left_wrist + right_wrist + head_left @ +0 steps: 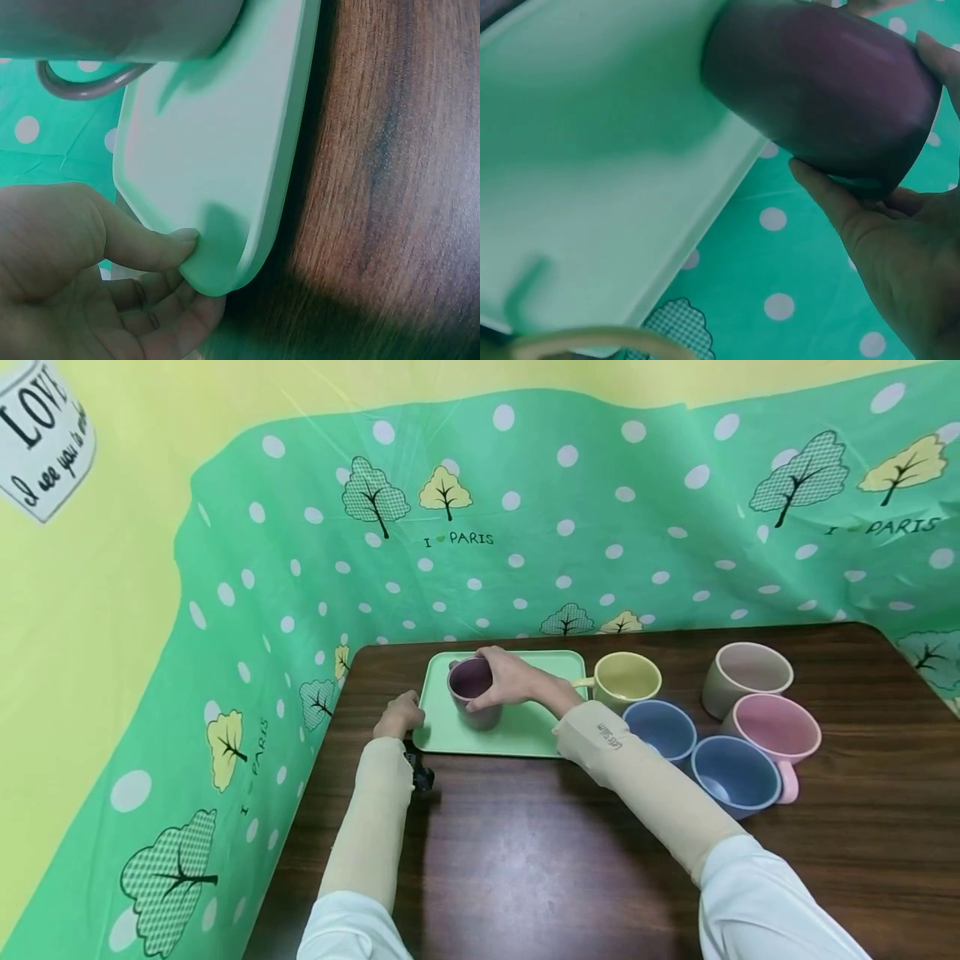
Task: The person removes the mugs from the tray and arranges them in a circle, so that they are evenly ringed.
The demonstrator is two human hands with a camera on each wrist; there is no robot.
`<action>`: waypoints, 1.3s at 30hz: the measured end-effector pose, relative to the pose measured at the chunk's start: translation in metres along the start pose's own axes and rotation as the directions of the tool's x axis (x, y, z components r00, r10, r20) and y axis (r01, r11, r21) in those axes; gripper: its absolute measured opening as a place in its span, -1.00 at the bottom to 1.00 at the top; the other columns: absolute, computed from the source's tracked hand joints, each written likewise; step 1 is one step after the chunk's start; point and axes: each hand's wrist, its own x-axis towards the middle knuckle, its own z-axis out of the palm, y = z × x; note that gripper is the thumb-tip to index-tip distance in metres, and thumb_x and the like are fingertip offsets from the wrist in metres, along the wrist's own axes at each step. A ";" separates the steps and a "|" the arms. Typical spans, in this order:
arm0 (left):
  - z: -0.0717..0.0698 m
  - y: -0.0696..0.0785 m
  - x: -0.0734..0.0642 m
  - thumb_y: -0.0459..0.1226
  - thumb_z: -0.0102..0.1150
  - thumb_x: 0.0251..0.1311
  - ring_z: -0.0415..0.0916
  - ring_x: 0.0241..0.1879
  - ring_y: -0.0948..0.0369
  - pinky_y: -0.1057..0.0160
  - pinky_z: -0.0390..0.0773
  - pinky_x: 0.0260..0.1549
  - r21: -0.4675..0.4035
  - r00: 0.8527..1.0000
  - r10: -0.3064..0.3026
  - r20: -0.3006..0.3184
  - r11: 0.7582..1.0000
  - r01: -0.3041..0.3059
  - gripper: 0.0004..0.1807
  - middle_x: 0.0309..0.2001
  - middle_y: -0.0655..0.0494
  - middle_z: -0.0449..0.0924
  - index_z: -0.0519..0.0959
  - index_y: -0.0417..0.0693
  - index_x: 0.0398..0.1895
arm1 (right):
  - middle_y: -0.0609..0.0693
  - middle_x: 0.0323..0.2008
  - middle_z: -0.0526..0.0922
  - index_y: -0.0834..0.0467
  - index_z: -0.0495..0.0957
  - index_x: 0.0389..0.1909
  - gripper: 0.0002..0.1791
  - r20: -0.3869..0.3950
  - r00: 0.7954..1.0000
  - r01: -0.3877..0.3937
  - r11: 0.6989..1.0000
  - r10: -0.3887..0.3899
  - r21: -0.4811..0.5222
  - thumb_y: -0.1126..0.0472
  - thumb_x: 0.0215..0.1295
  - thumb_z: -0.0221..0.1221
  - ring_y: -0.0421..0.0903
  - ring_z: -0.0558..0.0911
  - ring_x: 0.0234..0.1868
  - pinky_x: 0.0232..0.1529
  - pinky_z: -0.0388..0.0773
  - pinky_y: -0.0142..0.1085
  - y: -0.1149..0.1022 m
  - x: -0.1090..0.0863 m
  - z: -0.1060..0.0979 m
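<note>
A purple mug stands upright over the left part of a light green tray; whether its base touches the tray I cannot tell. My right hand grips this mug near its rim, with thumb and fingers on its outer wall in the right wrist view. The mug's handle shows in the left wrist view, pointing away from the right hand. At the tray's left end, my left hand pinches the tray's rim. Its thumb lies on the upper side, while the other fingers are partly hidden beneath the edge.
Right of the tray stand a yellow mug, two blue mugs, a pink mug and a greyish mug, grouped closely. The dark wooden table meets a green and yellow patterned cloth at the back and left.
</note>
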 end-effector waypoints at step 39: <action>0.000 -0.003 0.004 -0.35 -0.27 0.33 -0.02 -0.63 0.19 0.20 0.13 -0.55 -0.056 1.000 0.001 0.012 0.998 0.000 -0.89 -0.61 0.09 0.05 0.15 -0.03 -0.38 | 0.18 0.06 0.44 0.27 0.24 0.22 -0.05 -0.185 0.967 -0.171 0.984 0.177 0.047 -0.12 -0.10 0.45 0.09 0.45 0.04 0.06 0.43 -0.03 0.069 -0.040 -0.119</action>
